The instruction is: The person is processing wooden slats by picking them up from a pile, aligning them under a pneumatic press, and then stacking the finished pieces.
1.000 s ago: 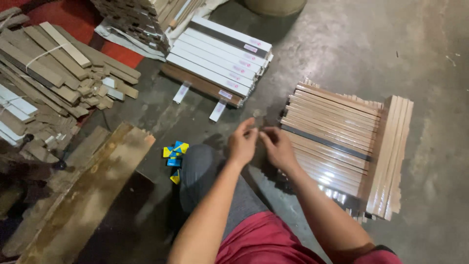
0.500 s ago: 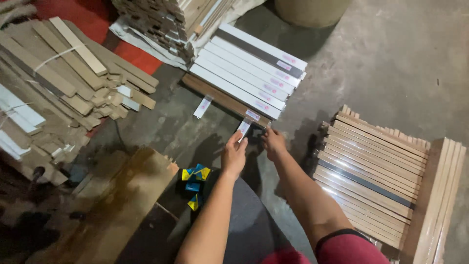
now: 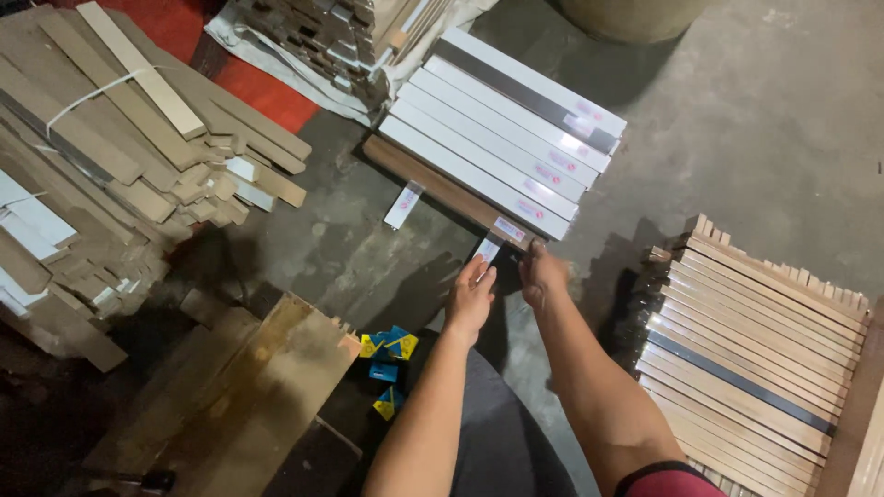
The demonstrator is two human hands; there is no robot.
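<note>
reaching both hands to a small white label strip on the concrete floor

left hand [image 3: 470,299] lies flat, fingers together, touching the label strip [image 3: 487,249]; right hand [image 3: 541,272] pinches near its edge by the brown wooden slat [image 3: 442,189]. the strip looks light, thin and floppy, best pinched at one end.

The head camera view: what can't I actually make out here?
- What the right hand pinches: its own fingers cover it.
- The white label at the left hand: too small, partly covered.
- The small blue and yellow packets: too small to identify.
- The light wood slats: cut off by the right edge.
</note>
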